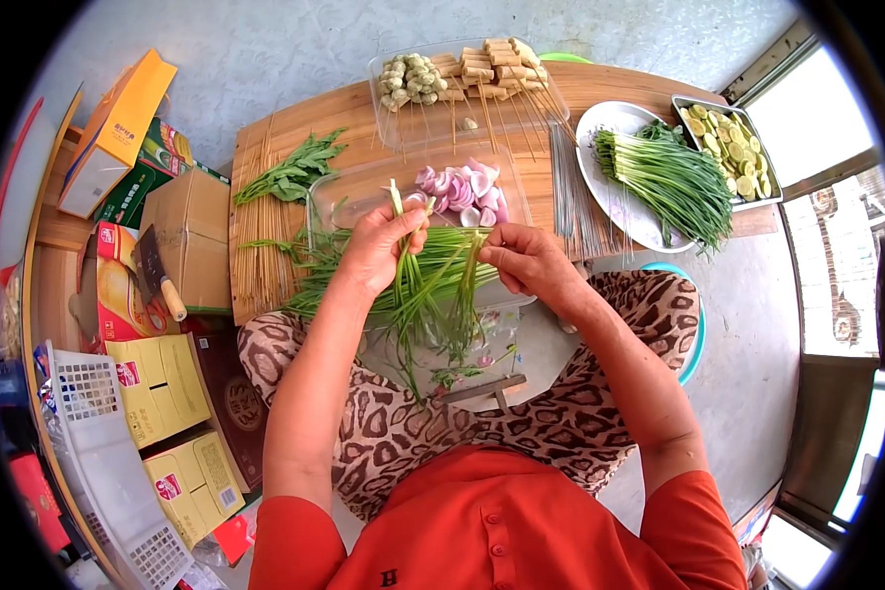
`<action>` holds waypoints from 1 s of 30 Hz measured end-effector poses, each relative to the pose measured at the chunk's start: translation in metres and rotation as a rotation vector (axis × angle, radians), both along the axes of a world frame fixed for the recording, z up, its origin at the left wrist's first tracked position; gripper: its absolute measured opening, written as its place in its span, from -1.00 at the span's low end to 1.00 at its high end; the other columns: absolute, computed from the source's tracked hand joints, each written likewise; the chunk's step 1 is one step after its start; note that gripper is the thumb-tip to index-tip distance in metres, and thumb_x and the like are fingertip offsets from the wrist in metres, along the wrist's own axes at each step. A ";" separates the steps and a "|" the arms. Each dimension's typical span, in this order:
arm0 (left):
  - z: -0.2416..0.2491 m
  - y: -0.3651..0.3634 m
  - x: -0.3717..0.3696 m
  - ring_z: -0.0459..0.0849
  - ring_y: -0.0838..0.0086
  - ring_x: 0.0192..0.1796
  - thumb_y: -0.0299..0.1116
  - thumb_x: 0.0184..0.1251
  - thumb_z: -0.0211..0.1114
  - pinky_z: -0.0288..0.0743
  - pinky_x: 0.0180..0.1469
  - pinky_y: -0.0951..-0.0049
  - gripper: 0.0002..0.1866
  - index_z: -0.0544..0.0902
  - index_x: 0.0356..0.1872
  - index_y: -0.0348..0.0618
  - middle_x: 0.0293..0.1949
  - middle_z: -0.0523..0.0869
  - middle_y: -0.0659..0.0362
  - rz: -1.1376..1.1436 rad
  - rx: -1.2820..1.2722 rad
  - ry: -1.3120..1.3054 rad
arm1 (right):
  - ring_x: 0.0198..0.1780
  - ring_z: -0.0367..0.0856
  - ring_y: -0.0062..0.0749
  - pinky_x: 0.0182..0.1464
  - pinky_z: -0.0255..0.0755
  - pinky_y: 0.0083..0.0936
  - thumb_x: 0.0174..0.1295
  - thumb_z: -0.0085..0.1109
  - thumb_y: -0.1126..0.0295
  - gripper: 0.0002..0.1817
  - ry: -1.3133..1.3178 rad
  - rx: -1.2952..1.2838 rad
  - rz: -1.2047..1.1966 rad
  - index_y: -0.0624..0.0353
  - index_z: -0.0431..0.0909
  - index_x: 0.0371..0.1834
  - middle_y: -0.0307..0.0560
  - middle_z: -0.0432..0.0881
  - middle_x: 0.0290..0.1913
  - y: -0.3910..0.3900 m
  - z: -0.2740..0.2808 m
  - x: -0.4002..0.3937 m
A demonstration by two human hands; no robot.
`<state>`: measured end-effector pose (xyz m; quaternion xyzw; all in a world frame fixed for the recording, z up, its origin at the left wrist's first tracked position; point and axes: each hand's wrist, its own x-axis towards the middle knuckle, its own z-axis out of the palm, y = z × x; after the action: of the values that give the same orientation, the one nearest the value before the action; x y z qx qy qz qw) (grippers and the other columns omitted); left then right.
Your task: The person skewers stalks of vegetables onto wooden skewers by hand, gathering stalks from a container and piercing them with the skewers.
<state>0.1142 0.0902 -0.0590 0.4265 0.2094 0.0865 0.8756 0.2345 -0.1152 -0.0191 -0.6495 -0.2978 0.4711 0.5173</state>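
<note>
My left hand (379,248) is closed round the pale ends of a few green stalks (406,285), whose leaves hang down toward my lap. To its right, my right hand (524,258) pinches a thin green stalk (470,285) between thumb and fingertips. Behind both hands, more green stalks (315,287) lie across the front of a clear plastic tray (349,187). Sliced pink onion (457,187) sits in that tray, just beyond my hands.
On the wooden table (600,87) are a tray of skewered rolls (492,67), bamboo skewers (265,162), metal skewers (572,187), a white plate (610,202) with green chives (659,182), and a tray of green slices (737,147). A knife (157,270) and cardboard boxes (192,231) are at the left.
</note>
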 end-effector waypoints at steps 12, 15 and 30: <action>-0.001 -0.015 0.000 0.55 0.58 -0.43 -0.43 0.22 0.36 0.42 -0.37 0.60 -0.79 0.60 -0.17 -0.27 -0.38 0.62 0.22 -0.102 0.019 0.067 | -0.68 0.21 -0.76 -0.63 0.01 -0.70 0.36 0.09 0.33 -0.83 0.020 0.004 -0.012 0.17 0.47 -0.34 -0.39 0.33 -0.70 0.003 -0.001 0.000; -0.004 -0.024 0.000 0.53 0.58 -0.43 -0.41 0.25 0.33 0.43 -0.32 0.59 -0.81 0.60 -0.18 -0.27 -0.38 0.61 0.23 -0.180 0.041 0.063 | -0.69 0.27 -0.73 -0.64 0.07 -0.68 0.34 0.12 0.36 -0.82 0.026 -0.002 -0.032 0.20 0.47 -0.38 -0.36 0.35 -0.70 0.005 -0.002 -0.001; -0.010 -0.018 0.000 0.49 0.58 -0.31 -0.31 0.49 -0.02 0.35 -0.26 0.55 -0.65 0.44 0.19 -0.23 -0.34 0.55 0.25 -0.065 0.074 -0.035 | -0.66 0.19 -0.79 -0.62 0.02 -0.73 0.39 0.05 0.30 -0.82 0.013 -0.028 -0.033 0.13 0.47 -0.34 -0.41 0.34 -0.66 0.003 0.003 0.000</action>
<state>0.1145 0.0725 -0.0693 0.4637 0.1766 0.0734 0.8651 0.2344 -0.1121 -0.0161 -0.6584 -0.2769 0.4707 0.5179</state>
